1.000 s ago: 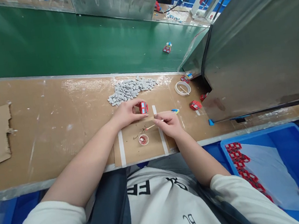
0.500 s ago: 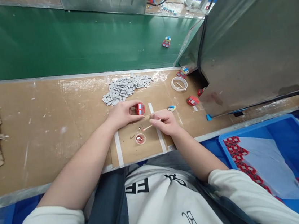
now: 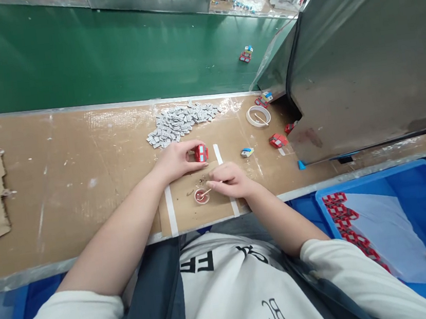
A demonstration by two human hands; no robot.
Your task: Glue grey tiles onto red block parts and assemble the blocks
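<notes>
Green strip [image 3: 88, 58] beyond brown worktop [image 3: 62, 167]

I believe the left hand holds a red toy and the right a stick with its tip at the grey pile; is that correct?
In the head view, the stick has its tip at the small cup, not the grey pile; the rest stands.

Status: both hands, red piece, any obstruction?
Left hand: gripping red toy piece. Right hand: pinching thin stick, tip at small round cup. Grey pieces heaped beyond left hand, not in the way.
</notes>
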